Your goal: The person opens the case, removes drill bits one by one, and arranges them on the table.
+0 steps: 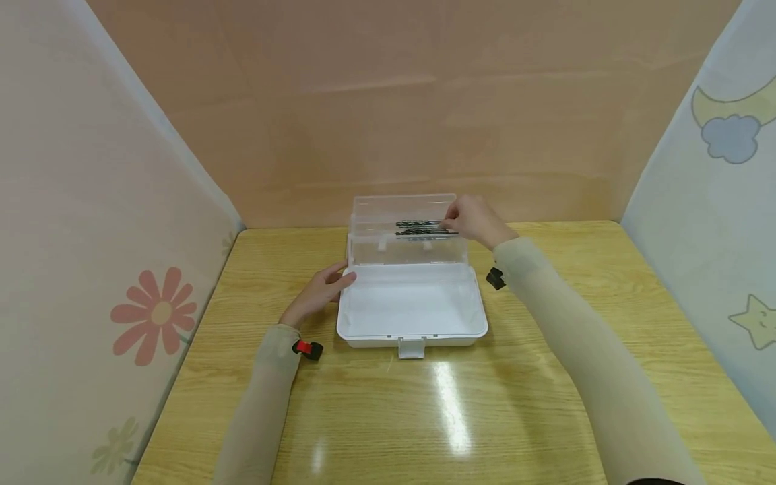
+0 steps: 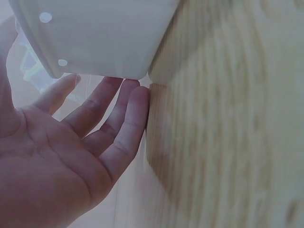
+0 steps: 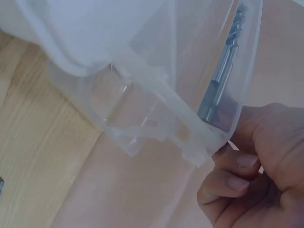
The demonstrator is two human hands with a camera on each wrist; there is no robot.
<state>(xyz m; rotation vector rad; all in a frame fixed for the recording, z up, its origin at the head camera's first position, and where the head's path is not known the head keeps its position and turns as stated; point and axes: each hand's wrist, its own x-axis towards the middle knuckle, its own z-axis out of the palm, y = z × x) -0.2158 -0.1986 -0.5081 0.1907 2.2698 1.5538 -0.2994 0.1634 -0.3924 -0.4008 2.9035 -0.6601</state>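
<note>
A white plastic box (image 1: pixel 412 306) stands open on the table, its latch (image 1: pixel 411 348) at the near side. Behind its base rises a translucent tray (image 1: pixel 409 250), with several dark drill bits (image 1: pixel 418 229) lying in it. My right hand (image 1: pixel 479 219) pinches the tray's right end; in the right wrist view the fingers (image 3: pixel 232 180) are bent at its corner. My left hand (image 1: pixel 318 293) rests against the box's left side, thumb over the rim. Seen from the left wrist, its fingers (image 2: pixel 102 99) touch the outer wall, fairly straight.
The box sits on a wood-grain table (image 1: pixel 376 411) near the brown back wall (image 1: pixel 388 114). Pale printed panels stand at the left (image 1: pixel 73 168) and right (image 1: pixel 721 222). A translucent lid (image 1: pixel 400 205) stands up behind the tray.
</note>
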